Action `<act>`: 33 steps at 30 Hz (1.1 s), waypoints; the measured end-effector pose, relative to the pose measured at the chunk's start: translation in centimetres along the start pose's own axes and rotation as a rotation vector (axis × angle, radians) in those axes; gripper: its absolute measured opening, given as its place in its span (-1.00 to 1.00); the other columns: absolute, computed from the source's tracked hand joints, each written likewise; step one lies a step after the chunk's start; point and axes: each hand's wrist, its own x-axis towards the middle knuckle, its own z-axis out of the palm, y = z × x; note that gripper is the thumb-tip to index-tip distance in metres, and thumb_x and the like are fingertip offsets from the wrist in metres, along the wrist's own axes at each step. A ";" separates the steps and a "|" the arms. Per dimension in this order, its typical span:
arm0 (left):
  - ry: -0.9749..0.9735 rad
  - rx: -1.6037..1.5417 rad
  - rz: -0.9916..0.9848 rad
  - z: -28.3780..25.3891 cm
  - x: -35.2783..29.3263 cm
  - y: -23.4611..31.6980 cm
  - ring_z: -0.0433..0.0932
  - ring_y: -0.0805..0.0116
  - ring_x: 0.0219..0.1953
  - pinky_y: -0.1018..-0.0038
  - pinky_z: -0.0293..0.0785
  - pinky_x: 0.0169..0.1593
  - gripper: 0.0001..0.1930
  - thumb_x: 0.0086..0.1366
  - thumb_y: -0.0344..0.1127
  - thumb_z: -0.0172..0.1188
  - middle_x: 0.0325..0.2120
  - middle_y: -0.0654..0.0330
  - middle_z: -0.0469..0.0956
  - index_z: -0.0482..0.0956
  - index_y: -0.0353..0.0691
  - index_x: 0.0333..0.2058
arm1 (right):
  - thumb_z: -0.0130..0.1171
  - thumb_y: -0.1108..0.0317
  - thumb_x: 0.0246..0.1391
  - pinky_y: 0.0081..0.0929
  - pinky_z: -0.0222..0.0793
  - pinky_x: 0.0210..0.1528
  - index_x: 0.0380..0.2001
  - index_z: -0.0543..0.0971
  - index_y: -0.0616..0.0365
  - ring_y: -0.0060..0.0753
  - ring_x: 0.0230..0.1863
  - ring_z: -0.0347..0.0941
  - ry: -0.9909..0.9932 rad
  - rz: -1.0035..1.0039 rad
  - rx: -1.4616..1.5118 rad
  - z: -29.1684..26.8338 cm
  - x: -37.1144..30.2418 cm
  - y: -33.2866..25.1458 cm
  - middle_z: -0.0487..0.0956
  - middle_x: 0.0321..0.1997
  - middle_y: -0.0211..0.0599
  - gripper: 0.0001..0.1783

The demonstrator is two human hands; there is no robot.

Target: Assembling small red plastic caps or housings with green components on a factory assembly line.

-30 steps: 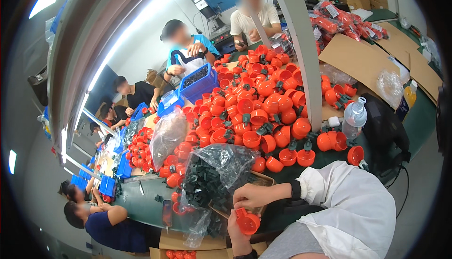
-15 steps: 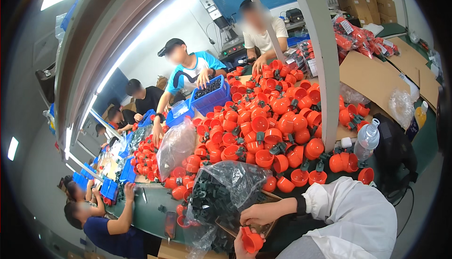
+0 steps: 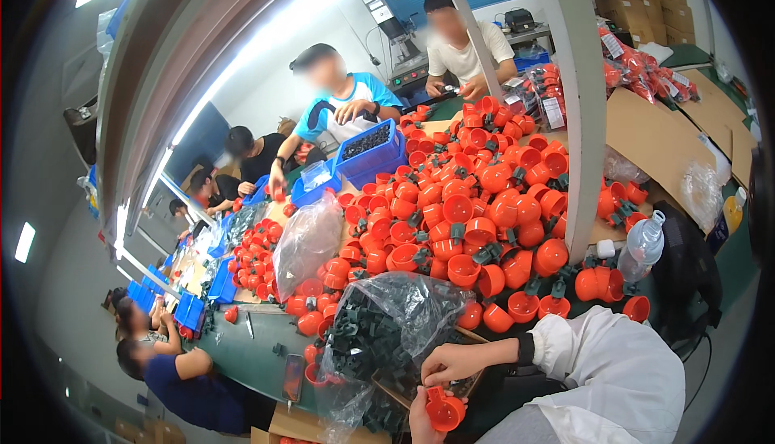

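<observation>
Low in the view, my left hand (image 3: 422, 418) grips a red plastic cup (image 3: 446, 413) with a short stem, its open side turned up toward me. My right hand (image 3: 449, 362) is closed in a pinch just above the cup's stem. Whatever lies between its fingertips is too hidden to make out. Behind the hands is a shallow cardboard box (image 3: 471, 385) with small dark parts inside. Beside it lies a clear plastic bag (image 3: 420, 303) full of dark green clips (image 3: 363, 339). Beyond spreads a big heap of red cups (image 3: 452, 210), many with dark green clips on them.
A clear bottle (image 3: 642, 246) and a black bag (image 3: 686, 266) stand at the right, near a metal post (image 3: 575, 121). A phone (image 3: 293, 377) lies on the green table (image 3: 258, 355). Several people work across and along the table, around blue bins (image 3: 371, 157).
My left hand has turned the red cup so its inside faces up more. My right hand stays close above it. Across the table, a co-worker's hand has drawn back from the red pile.
</observation>
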 end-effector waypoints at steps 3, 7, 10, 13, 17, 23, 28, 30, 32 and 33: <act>-0.035 0.007 0.020 -1.3 0.9 -0.2 0.53 0.02 -0.44 0.18 0.52 -0.39 -0.55 0.28 0.07 -0.16 -0.42 0.12 0.50 0.40 -0.24 -0.19 | 0.09 0.33 0.05 -0.59 0.39 -0.35 -0.35 0.53 0.29 -0.53 -0.42 0.50 0.030 -0.103 -0.049 0.3 0.3 1.4 0.57 -0.46 -0.28 -0.79; -0.095 -0.005 0.038 -0.3 0.1 0.4 0.53 -0.13 -0.37 0.06 0.51 -0.31 -0.51 0.32 0.06 -0.26 -0.41 0.03 0.48 0.38 -0.32 -0.21 | 0.14 0.38 0.00 -0.60 0.41 -0.30 -0.33 0.53 0.28 -0.57 -0.38 0.50 0.019 -0.046 -0.031 0.4 0.7 0.9 0.57 -0.43 -0.27 -0.81; -0.101 -0.039 -0.011 -0.7 0.5 0.2 0.53 -0.10 -0.33 0.08 0.52 -0.28 -0.51 0.32 0.06 -0.25 -0.41 0.04 0.49 0.38 -0.31 -0.20 | 0.14 0.39 -0.05 -0.56 0.39 -0.30 -0.36 0.54 0.28 -0.53 -0.39 0.50 0.059 -0.054 0.074 0.6 0.5 0.8 0.58 -0.45 -0.28 -0.80; -0.125 -0.053 -0.021 0.5 0.6 0.2 0.55 0.00 -0.35 0.15 0.52 -0.23 -0.55 0.33 0.02 -0.23 -0.42 0.06 0.49 0.40 -0.29 -0.23 | 0.17 0.41 -0.07 -0.59 0.40 -0.29 -0.36 0.55 0.28 -0.59 -0.38 0.49 0.105 -0.023 0.034 0.3 0.0 0.5 0.57 -0.45 -0.32 -0.81; -0.157 -0.083 -0.040 0.1 0.6 0.1 0.55 0.03 -0.35 0.27 0.53 -0.28 -0.56 0.33 0.03 -0.22 -0.40 0.07 0.48 0.36 -0.28 -0.21 | 0.20 0.45 -0.10 -0.61 0.41 -0.29 -0.36 0.56 0.28 -0.58 -0.38 0.49 0.127 -0.026 0.049 0.9 0.1 0.0 0.57 -0.44 -0.30 -0.81; -0.150 -0.095 -0.020 0.5 0.1 0.4 0.55 0.05 -0.35 0.29 0.53 -0.28 -0.58 0.33 0.01 -0.21 -0.39 0.07 0.48 0.36 -0.28 -0.20 | 0.18 0.48 -0.10 -0.65 0.40 -0.34 -0.40 0.55 0.27 -0.64 -0.43 0.47 0.119 -0.023 0.136 0.8 0.8 0.9 0.56 -0.47 -0.37 -0.86; -0.108 -0.016 -0.008 1.7 -0.1 1.1 0.56 0.13 -0.39 0.34 0.54 -0.30 -0.59 0.33 -0.02 -0.17 -0.39 0.07 0.50 0.37 -0.31 -0.20 | 0.19 0.44 -0.10 -0.66 0.40 -0.38 -0.43 0.54 0.28 -0.64 -0.47 0.47 0.119 0.054 0.046 0.2 0.3 0.4 0.56 -0.50 -0.36 -0.86; -0.143 0.174 0.041 2.0 0.0 1.1 0.57 0.16 -0.43 0.37 0.55 -0.32 -0.61 0.33 -0.04 -0.16 -0.38 0.06 0.50 0.37 -0.31 -0.20 | 0.18 0.45 -0.10 -0.66 0.40 -0.38 -0.44 0.54 0.31 -0.63 -0.46 0.47 0.106 0.098 0.150 0.0 0.3 0.4 0.56 -0.50 -0.35 -0.86; -0.155 0.184 0.054 1.8 0.1 1.1 0.57 0.18 -0.42 0.38 0.55 -0.33 -0.63 0.33 -0.07 -0.15 -0.39 0.06 0.51 0.37 -0.31 -0.20 | 0.16 0.47 -0.08 -0.67 0.39 -0.38 -0.42 0.52 0.31 -0.64 -0.46 0.46 0.085 0.124 0.235 -0.1 0.2 -0.2 0.54 -0.49 -0.36 -0.87; -0.156 0.195 0.034 1.9 0.0 1.3 0.57 0.17 -0.41 0.37 0.55 -0.32 -0.63 0.33 -0.07 -0.15 -0.39 0.06 0.50 0.37 -0.31 -0.20 | 0.15 0.48 -0.07 -0.68 0.39 -0.38 -0.41 0.50 0.31 -0.65 -0.46 0.46 0.091 0.103 0.289 -0.1 0.2 0.0 0.53 -0.49 -0.37 -0.87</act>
